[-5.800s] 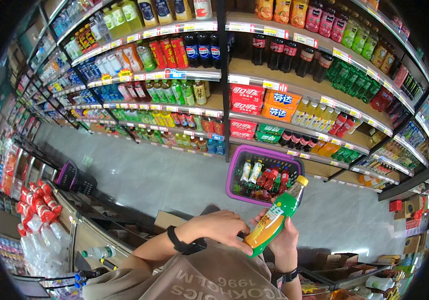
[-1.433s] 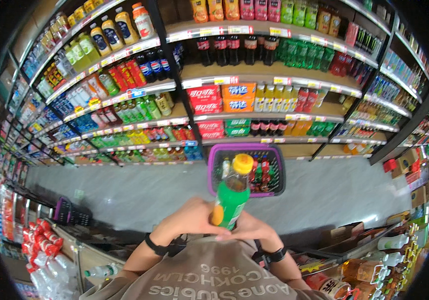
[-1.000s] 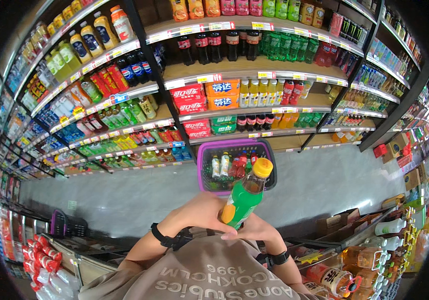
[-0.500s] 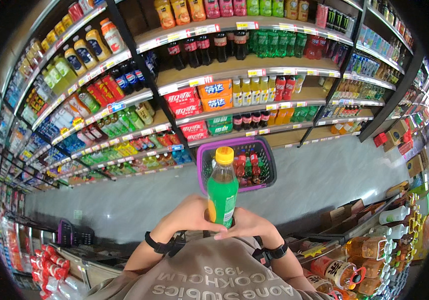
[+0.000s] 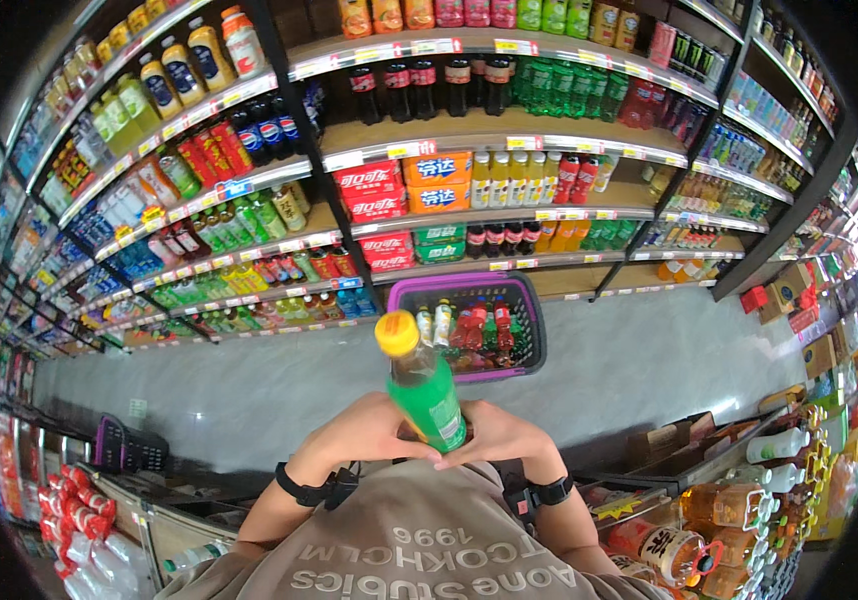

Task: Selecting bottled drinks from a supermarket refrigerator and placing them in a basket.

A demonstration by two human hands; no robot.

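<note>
The green bottle with a yellow cap is gripped at its base by both hands, left hand and right hand, close to the chest. It has been tilted leftward from upright. Beyond the bottle, the purple plastic basket of bottles is seen on smooth grey floor, before stocked shelves.

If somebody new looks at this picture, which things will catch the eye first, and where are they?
In the centre, the left hand and the right hand together hold a green bottle with a yellow cap, upright and slightly tilted. Just behind it, on the pale floor, stands a purple basket full of drink bottles. Beyond, long shelves packed with colourful drinks fill the upper half.
</note>
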